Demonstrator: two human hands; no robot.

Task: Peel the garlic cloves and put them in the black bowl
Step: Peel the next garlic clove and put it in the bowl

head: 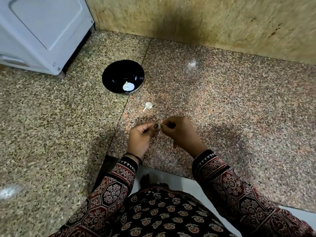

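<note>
A black bowl (pixel 119 72) stands on the speckled granite counter (pixel 222 103), with one pale peeled clove (pixel 126 85) on a bright glare spot at its bottom. A small garlic piece with a thin stalk (pixel 148 106) lies on the counter just in front of the bowl. Nearer to me, my left hand (pixel 141 139) and my right hand (pixel 181 132) meet over the counter and together pinch a small garlic clove (pixel 159 127) between their fingertips. Most of that clove is hidden by the fingers.
A white appliance (pixel 42 31) stands at the back left, close to the bowl. A yellowish stone wall (pixel 205 19) runs along the back. The counter's front edge (pixel 164 171) lies just under my wrists, with white floor below it.
</note>
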